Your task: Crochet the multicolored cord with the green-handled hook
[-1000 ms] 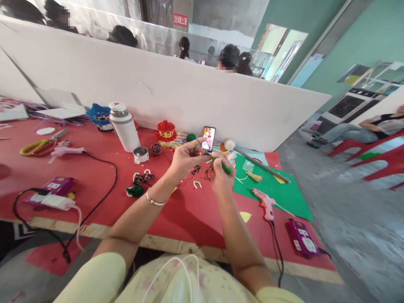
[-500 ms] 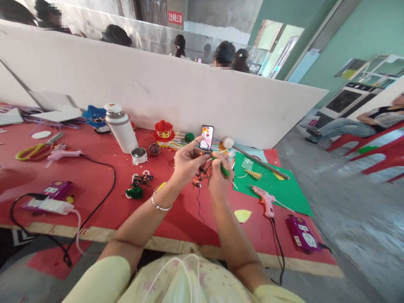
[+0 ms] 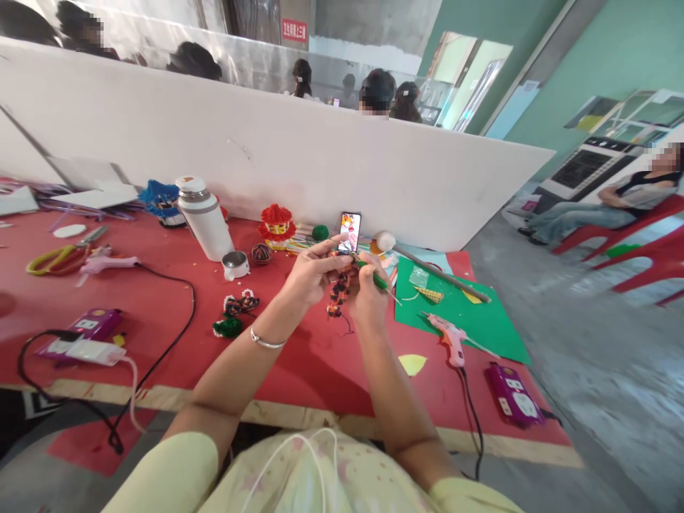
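Observation:
My left hand point(image 3: 310, 276) is closed, its fingers pinching the top of a dark, multicoloured crocheted yarn piece point(image 3: 336, 296) that dangles in a curl between my hands. My right hand point(image 3: 368, 298) grips a green-handled crochet hook point(image 3: 380, 281), with a thin metal end sticking out to the lower right. The hook's working tip meets the yarn by my left fingertips, too small to make out. A loose dark strand point(image 3: 348, 326) trails below the piece. Just beyond my hands, a phone point(image 3: 350, 229) leans upright with a colourful picture on its screen.
A white flask point(image 3: 206, 221), its metal cup point(image 3: 236, 264) and a yarn ball point(image 3: 261, 254) stand left of my hands. Beaded yarn pieces point(image 3: 239, 303) lie nearer. On the right are a glue gun point(image 3: 449, 338), green sheet point(image 3: 496, 335) and purple power strip point(image 3: 514, 395). A white board point(image 3: 320, 157) backs the table.
The crochet hook has tilted a little and its metal end has drawn up and left. My right hand has shifted slightly left. More of the dangling yarn piece shows, and its trailing strand has risen.

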A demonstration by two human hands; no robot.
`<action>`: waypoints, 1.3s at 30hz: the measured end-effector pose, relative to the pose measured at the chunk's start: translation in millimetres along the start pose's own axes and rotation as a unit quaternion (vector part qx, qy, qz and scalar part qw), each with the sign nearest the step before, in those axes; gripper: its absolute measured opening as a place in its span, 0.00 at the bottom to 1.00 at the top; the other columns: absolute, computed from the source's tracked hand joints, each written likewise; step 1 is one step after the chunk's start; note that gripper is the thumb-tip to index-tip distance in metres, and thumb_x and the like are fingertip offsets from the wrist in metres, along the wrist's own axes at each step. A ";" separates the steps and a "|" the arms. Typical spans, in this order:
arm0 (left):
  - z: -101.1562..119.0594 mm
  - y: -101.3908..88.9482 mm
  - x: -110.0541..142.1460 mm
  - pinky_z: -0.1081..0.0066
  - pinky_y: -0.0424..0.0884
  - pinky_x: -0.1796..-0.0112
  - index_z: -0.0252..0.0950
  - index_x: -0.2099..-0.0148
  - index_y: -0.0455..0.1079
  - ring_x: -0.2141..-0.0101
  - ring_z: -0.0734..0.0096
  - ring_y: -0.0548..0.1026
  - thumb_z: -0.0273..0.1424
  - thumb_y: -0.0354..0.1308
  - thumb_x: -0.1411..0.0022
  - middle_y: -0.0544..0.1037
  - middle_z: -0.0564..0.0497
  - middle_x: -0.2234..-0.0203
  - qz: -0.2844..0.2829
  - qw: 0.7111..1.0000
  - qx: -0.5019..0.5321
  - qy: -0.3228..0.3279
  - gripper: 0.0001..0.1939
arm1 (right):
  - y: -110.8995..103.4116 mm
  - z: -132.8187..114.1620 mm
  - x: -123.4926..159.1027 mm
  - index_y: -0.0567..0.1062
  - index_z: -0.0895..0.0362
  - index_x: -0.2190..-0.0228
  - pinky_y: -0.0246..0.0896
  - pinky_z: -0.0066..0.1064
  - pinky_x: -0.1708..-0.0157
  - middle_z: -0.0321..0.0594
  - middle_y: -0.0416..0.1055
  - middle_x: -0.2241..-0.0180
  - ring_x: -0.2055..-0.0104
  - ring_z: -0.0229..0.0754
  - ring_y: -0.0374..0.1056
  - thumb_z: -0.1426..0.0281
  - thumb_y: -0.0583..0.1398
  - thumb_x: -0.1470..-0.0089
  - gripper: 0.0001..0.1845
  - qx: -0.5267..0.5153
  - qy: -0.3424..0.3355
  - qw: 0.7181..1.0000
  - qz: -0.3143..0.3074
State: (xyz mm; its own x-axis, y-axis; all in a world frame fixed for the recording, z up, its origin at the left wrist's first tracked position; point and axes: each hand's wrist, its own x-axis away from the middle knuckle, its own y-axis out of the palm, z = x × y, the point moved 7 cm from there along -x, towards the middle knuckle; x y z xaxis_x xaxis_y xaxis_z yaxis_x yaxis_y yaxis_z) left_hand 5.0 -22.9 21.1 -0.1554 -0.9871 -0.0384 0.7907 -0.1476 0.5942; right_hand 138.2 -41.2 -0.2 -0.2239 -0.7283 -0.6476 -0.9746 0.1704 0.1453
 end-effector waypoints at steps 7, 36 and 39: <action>16.9 -18.3 3.3 0.76 0.63 0.81 0.38 0.56 0.88 0.80 0.78 0.71 0.24 0.79 0.60 0.81 0.53 0.77 -0.028 0.997 -0.056 -0.046 0.24 | -19.6 -2.7 -12.4 0.87 0.45 0.60 0.74 0.43 0.54 0.38 0.82 0.60 0.56 0.46 0.78 0.46 0.69 0.42 0.18 -0.037 -0.012 0.999 -0.037; 25.9 -9.6 9.2 0.74 0.71 0.72 0.38 0.60 0.87 0.70 0.71 0.77 0.27 0.77 0.52 0.86 0.49 0.65 0.040 0.938 -0.263 0.222 0.14 | -13.8 -10.8 0.6 0.87 0.48 0.61 0.76 0.41 0.50 0.37 0.84 0.60 0.55 0.44 0.79 0.51 0.69 0.39 0.15 -0.037 0.049 0.997 0.056; 23.3 -9.0 10.1 0.73 0.71 0.72 0.37 0.60 0.86 0.69 0.69 0.77 0.27 0.76 0.51 0.85 0.49 0.67 0.065 0.927 -0.283 0.239 0.13 | -12.2 -26.3 3.7 0.87 0.47 0.60 0.76 0.42 0.46 0.38 0.84 0.59 0.52 0.44 0.79 0.57 0.68 0.37 0.10 0.024 0.012 0.996 0.085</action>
State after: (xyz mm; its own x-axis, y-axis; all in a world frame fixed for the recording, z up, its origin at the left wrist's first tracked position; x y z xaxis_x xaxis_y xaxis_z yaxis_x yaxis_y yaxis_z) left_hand -17.5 -30.1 34.1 0.1367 -0.8934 -0.4280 0.9891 0.0997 0.1079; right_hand 149.1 -63.4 15.3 -0.3858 -0.7021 -0.5985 -0.9216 0.3234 0.2146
